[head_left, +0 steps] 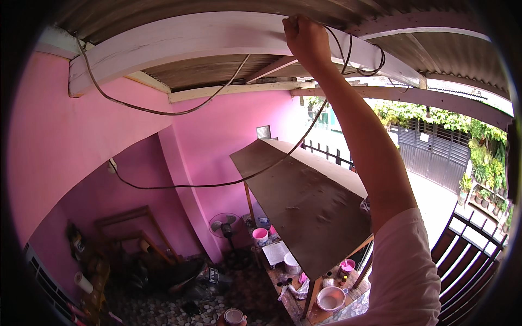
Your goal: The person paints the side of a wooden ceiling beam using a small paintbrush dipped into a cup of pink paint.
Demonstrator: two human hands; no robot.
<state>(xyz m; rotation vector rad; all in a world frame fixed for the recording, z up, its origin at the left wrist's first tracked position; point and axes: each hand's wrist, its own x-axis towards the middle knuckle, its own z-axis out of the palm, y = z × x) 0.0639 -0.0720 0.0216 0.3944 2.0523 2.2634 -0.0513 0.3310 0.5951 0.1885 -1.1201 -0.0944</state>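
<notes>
From the left, a smooth pink wall [43, 130] meets a long, flat-faced white beam [190, 41] running under the corrugated roof [206, 73], with 2 slack, thin dark cables [174, 113] below. At the lower edge a round tub [235, 323] sits by the left hand [244, 321], too cut off to tell its grip, and farther right a wooden tabletop [292, 307] carries round tubs [292, 266] beside and beneath a dull brown sheet [304, 201]. The right hand [307, 41], fingers curled closed, is against the beam's upper part; whether it grips anything is hidden.

Corrugated roof [201, 72], pink walls [212, 119], motorbike [187, 277] and fan [221, 225] suggest a home's porch [157, 311].
</notes>
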